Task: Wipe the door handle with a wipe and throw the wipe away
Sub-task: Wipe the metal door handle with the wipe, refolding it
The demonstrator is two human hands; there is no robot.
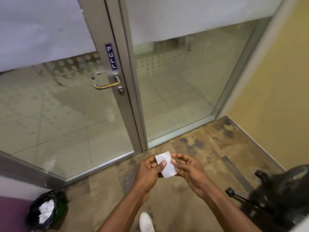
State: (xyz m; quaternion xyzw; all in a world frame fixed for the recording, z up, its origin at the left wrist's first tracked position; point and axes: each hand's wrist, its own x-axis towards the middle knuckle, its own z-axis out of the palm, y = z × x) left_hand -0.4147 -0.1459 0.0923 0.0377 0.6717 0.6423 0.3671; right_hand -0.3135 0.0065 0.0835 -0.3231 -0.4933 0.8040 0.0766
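Note:
A small folded white wipe is held low in front of me between both hands. My left hand pinches its left edge with the thumb on top. My right hand grips its right edge with fingertips. The metal door handle, a curved lever with a worn yellowish underside, sits on the grey frame of the glass door well above and left of my hands, under a blue PULL sign. A bin lined with a black bag holding white crumpled wipes stands at the lower left.
A fixed glass panel is right of the door, then a yellow wall. A black office chair stands at the lower right. My white shoe rests on the mottled brown floor. A purple surface lies at the far left.

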